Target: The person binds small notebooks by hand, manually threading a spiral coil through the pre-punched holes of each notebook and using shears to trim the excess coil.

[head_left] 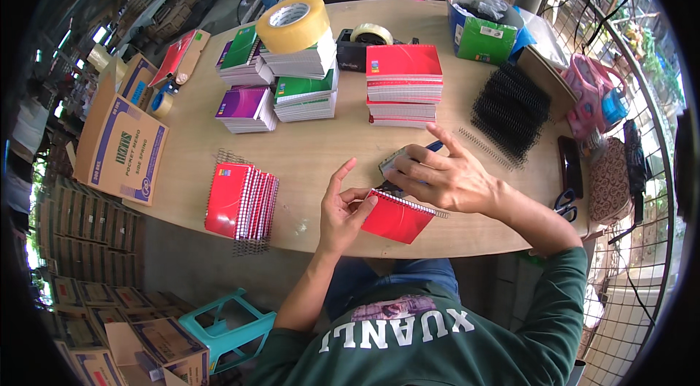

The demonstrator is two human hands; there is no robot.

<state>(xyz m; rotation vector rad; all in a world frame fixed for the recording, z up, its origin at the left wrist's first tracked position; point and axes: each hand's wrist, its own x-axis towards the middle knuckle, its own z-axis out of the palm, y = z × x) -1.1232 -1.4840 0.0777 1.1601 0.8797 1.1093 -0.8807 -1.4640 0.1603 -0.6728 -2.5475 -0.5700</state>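
My left hand [341, 207] pinches the left corner of a small red spiral notebook [397, 218] at the table's near edge, index finger raised. My right hand [445, 176] rests on the notebook's wire binding and holds a small tool with a blue handle [433, 147] against it. A row of red notebooks [240, 200] lies to the left. Stacks of red [403, 83], green [306, 87] and purple notebooks [246, 109] stand further back.
A large roll of tape [294, 22] tops the green stack, with a tape dispenser [368, 39] behind. Black spiral coils [510, 109] lie at the right, near a dark phone [569, 163] and scissors [565, 203]. Cardboard boxes [120, 145] stand left; a teal stool [226, 327] sits below.
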